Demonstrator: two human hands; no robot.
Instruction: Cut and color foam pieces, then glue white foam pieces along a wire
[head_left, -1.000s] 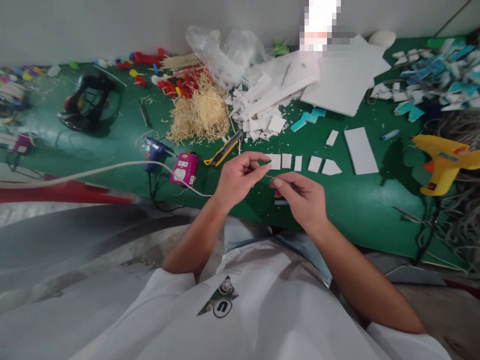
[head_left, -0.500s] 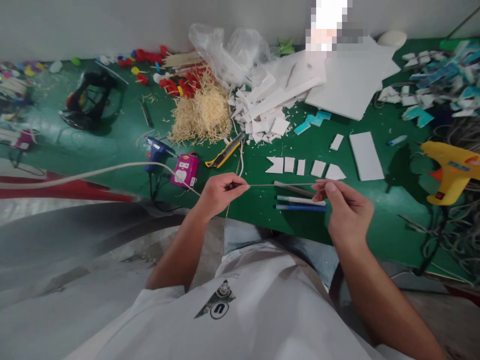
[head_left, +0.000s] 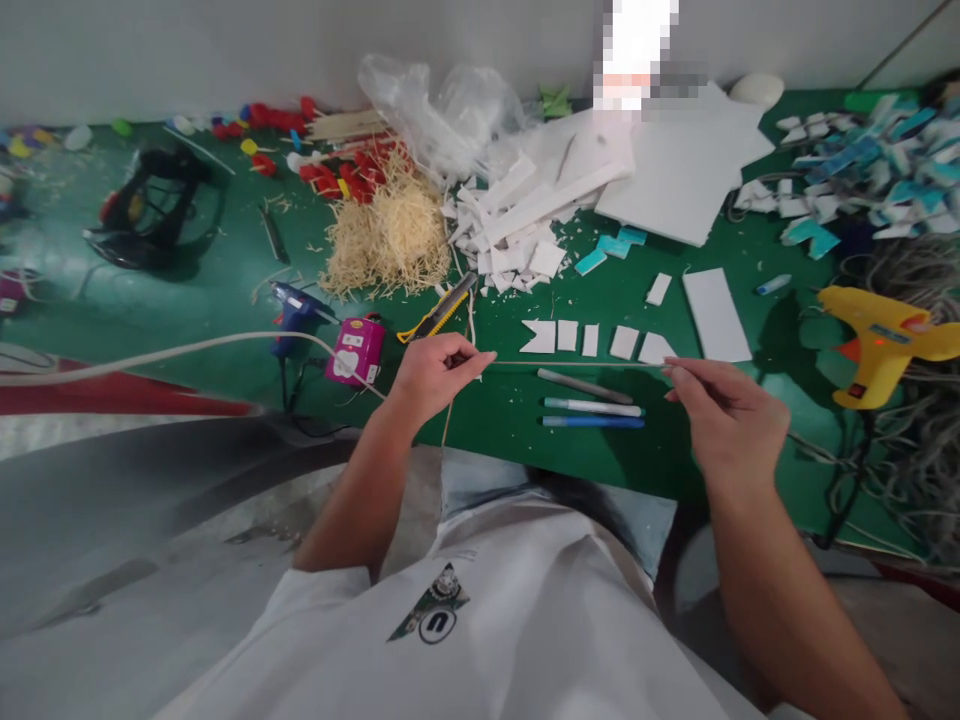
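A thin string [head_left: 577,364] runs taut between my two hands, low over the green mat [head_left: 675,450]. My left hand [head_left: 435,375] pinches its left end, and the loose tail hangs down from the fingers. My right hand [head_left: 724,420] pinches the right end between thumb and forefinger. Beneath the string lie three pens [head_left: 592,406] side by side. Just beyond it sits a row of small white foam pieces [head_left: 592,340].
A yellow glue gun [head_left: 885,335] stands at the right, and a blue glue gun [head_left: 296,308] and pink box [head_left: 354,350] at the left. A yellow utility knife [head_left: 439,310], a straw pile [head_left: 390,235], white foam scraps [head_left: 517,225] and foam sheets [head_left: 682,165] lie behind. Tangled cords fill the right edge.
My hands started close together and have pulled apart, my right hand moving right and drawing the string out to a long taut line. The pens under them have come into view.
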